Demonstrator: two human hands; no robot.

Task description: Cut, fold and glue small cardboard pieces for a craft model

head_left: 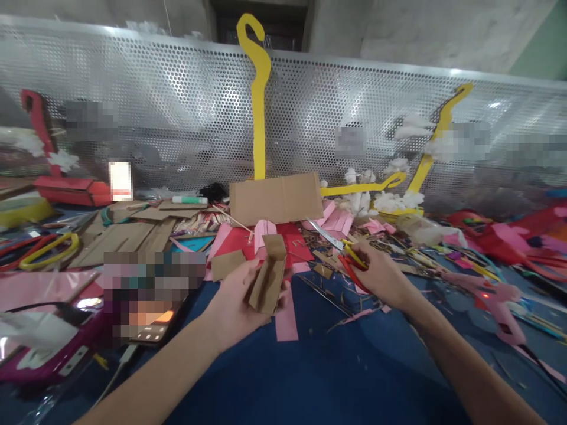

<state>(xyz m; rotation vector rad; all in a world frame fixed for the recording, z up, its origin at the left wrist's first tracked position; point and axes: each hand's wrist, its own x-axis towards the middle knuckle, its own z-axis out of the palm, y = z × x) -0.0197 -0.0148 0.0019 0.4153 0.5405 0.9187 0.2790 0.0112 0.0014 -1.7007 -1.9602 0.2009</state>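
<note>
fingers of the left hand (238, 300) curl around a folded cardboard piece (271, 277), held above the blue desk (332, 378) with its fold turned up, apparently so that its inside can be seen. a pink strip (287, 321) lies just beneath. the right hand's fingers (372, 260) grip scissors (353, 255) by the red and yellow handles, blades pointing forward and left, likely to keep the tip away from both hands. to the right, a pink glue gun (502, 295) rests on the desk, seemingly set within reach. beyond, a cardboard panel (277, 200) stands on edge, a yellow hook (258, 124) rising behind it, before a perforated metal screen (177, 118).
</note>
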